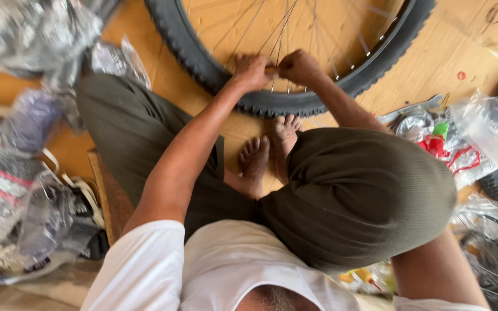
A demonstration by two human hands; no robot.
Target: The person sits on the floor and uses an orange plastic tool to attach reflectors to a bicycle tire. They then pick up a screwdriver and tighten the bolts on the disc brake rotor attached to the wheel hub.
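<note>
From my feed, the big bike wheel (295,86) fills the top centre of the frame, lying flat on the wooden floor (433,63), its spokes (283,29) running up from the rim toward the top edge. Both hands meet at its near rim: left hand (253,72) and right hand (299,67) curled tight, pinching something small I can't make out.

One spoked bicycle wheel (295,57) is lying on the floor, two hands, left (253,71) and right (298,66), are meeting at its rim, two bare feet (269,151) are showing, and one green-capped red bottle (436,141) is sitting alongside.
</note>
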